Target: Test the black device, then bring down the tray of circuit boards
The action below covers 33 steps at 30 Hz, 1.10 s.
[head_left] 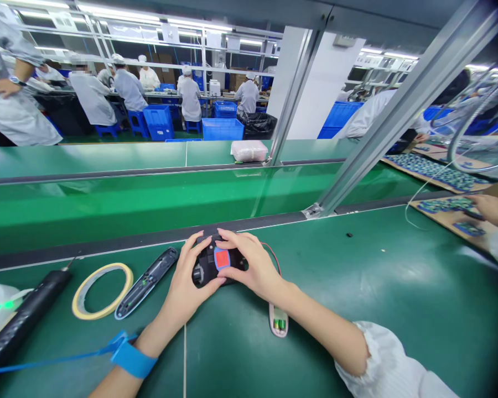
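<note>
A black plastic device (205, 261) with a red square (222, 258) in a blue border lies between my two hands on the green bench. My left hand (186, 284) is closed around its left side, fingertips on the top edge and thumb at the bottom. From the right, my right hand (255, 261) grips it, thumb and fingers curled beside the red square. A red wire (275, 255) curves out behind my right hand. Under my right wrist lies a pale pink battery holder (279, 329) with green cells. Left of my left hand rests a long dark casing half (148, 282).
A roll of yellowish tape (78, 304) and a black electric screwdriver (29, 315) lie at left. A blue wrist strap (133, 358) with a cord circles my left wrist. Beyond the bench runs a green conveyor (128, 204). At right, a co-worker's hand (492, 209) is over circuit boards.
</note>
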Available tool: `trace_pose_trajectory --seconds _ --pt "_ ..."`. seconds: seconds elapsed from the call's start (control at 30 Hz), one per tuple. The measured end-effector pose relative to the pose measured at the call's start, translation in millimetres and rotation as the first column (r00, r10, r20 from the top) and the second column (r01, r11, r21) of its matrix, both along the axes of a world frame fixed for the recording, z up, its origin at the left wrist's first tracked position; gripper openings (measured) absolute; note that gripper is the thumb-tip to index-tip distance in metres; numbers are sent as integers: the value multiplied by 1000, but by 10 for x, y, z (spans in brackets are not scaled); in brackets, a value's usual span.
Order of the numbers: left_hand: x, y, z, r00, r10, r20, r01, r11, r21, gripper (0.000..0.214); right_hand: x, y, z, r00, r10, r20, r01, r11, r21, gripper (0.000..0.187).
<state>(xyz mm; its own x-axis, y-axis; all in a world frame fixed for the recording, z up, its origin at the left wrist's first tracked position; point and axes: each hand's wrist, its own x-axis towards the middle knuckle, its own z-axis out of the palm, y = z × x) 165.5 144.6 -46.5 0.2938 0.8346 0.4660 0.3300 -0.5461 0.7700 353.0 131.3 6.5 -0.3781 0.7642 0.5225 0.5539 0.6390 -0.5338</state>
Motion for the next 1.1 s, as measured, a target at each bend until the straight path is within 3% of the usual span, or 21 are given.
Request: trace_pose_trajectory --seconds 0.4,0.57,0.67,0.8,0.97,1.1 --pt "-10 2 8 1000 0 -4 0 1000 12 60 16 22 6 999 -14 29 15 1000 -18 82" --pt "-23 7 -11 1000 6 -17 -5 999 48 62 18 -43 36 989 24 147 -41 993 114 55" --pt "-30 0 -10 1000 3 -25 -2 999 40 63 57 -8 89 997 -17 81 9 995 102 39" --pt "-34 -18 3 999 9 -51 -9 1000 13 61 295 474 52 957 -285 -55 285 959 -7 42" --pt "-28 -20 -33 999 21 -49 -21 1000 8 62 683 1290 -177 882 -469 -37 468 883 -29 28" --pt "-31 -11 -53 999 25 -33 -25 1000 0 64 826 1429 -329 858 -513 -7 513 858 -4 26"
